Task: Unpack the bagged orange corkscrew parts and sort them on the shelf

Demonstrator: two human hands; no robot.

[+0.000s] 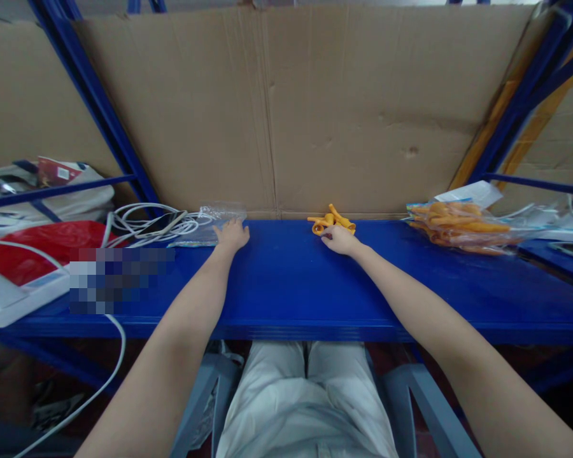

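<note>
My left hand (233,236) lies with its fingers spread on a clear plastic bag (207,222) near the back of the blue table. Just right of the middle is a small pile of orange plastic pieces (332,219), some with a narrow stem and a round open end; their exact kind is hard to tell. My right hand (341,241) is at the front of this pile, its fingers curled and closed against an orange piece. The fingertips are partly hidden.
A clear bag full of orange pieces (458,222) lies on the right. White cables (148,222), a red bag (48,245) and a white power strip (33,296) crowd the left. A cardboard wall (339,114) closes off the back, between blue metal posts (105,114).
</note>
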